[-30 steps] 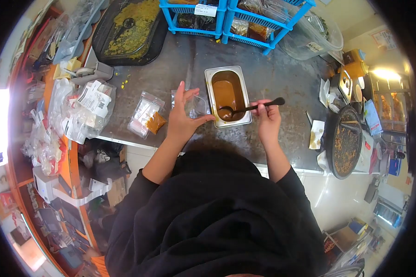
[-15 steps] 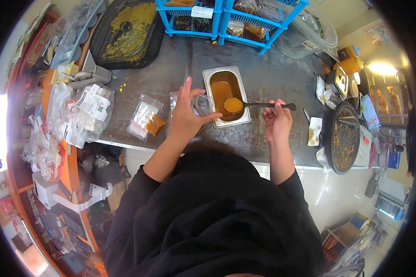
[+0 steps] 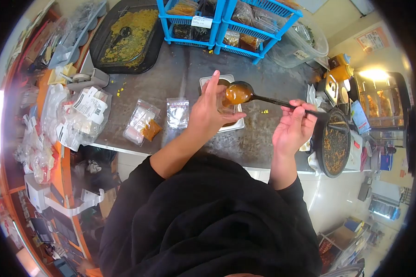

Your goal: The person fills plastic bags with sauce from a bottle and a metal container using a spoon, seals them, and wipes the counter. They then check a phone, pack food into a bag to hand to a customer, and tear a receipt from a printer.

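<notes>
A black spoon (image 3: 239,93) full of orange-brown sauce is raised over the metal container (image 3: 238,124), its bowl at the mouth of a small clear plastic bag (image 3: 225,107). My right hand (image 3: 293,127) grips the spoon's handle with fingers and thumb. My left hand (image 3: 209,108) holds the clear bag between thumb and fingers, above the container, and hides much of it. Left of this hand a small zip bag (image 3: 177,114) lies flat on the metal table. Farther left rests a zip bag (image 3: 141,121) with white and orange contents.
Blue stacked baskets (image 3: 245,30) with packets stand at the back. A black tray (image 3: 97,53) of yellow food is at back left. To the right are a round dark pan (image 3: 336,147) and a clear tub (image 3: 305,46). Plastic bags (image 3: 85,115) lie at the left.
The filled spoon has risen out of the container to the bag's mouth. Both hands have come up and nearer the camera, and the small zip bag on the table is now uncovered.
</notes>
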A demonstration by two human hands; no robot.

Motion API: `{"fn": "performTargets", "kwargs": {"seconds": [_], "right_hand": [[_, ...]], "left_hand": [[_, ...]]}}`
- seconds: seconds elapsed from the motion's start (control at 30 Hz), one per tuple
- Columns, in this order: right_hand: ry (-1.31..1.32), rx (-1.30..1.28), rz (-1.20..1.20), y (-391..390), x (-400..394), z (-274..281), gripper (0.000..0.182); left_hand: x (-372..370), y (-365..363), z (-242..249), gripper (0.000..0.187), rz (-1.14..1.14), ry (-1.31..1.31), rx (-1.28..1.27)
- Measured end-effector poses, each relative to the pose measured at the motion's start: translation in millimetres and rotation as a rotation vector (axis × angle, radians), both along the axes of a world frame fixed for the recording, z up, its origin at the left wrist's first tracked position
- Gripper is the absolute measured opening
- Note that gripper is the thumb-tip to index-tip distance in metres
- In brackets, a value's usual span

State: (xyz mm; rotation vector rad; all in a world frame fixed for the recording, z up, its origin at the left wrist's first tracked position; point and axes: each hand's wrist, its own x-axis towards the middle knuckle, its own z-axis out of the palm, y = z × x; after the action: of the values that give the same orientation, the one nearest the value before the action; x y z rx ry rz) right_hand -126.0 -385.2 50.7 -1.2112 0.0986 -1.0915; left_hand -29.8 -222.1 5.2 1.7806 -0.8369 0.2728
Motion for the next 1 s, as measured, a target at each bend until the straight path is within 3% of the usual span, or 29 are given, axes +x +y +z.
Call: {"fn": "performTargets", "kwargs": {"seconds": [0.2,0.3,0.43,0.53,0.63,0.73,0.83,0.97,1.0], "right_hand": [[-0.115,-0.310,-0.032,4.2,-6.1,-1.0,0.014],[-0.077,-0.156,-0.027,3.3,-6.2,-7.2,0.015],[0.088,0.336,0.073,3.7,-5.3,-9.0,0.018],[0.157,0.539,0.014,6.4,-3.8,-9.9,0.018],[0.137,0.462,-0.067,0.3,-3.7,-22.2,0.020],[0.403,0.186,-0.065,-1.3,-5.1,-45.4,0.013],[0.693,-0.380,0.066,8.5,-14.9,-85.8,0.010],[0.619,-0.811,0.281,23.5,-16.7,-70.7,0.023],[0.605,-0.714,0.260,26.9,-14.0,-66.2,0.023]], "left_hand": [[-0.6,-0.8,2.1,0.116,-0.028,0.085,-0.037],[-0.8,-0.2,2.3,0.113,-0.022,0.077,-0.041],[-2.4,1.1,5.5,0.111,-0.022,0.127,-0.044],[-2.1,0.7,3.8,0.111,-0.035,0.145,-0.079],[1.4,2.2,-3.6,0.111,-0.030,0.088,-0.084],[0.2,6.6,-1.5,0.115,0.016,0.102,-0.038],[-1.0,9.7,3.6,0.111,0.027,0.102,-0.027],[-4.3,15.7,13.7,0.108,0.039,0.093,-0.007],[-5.5,16.8,17.0,0.108,0.047,0.083,-0.003]]}}
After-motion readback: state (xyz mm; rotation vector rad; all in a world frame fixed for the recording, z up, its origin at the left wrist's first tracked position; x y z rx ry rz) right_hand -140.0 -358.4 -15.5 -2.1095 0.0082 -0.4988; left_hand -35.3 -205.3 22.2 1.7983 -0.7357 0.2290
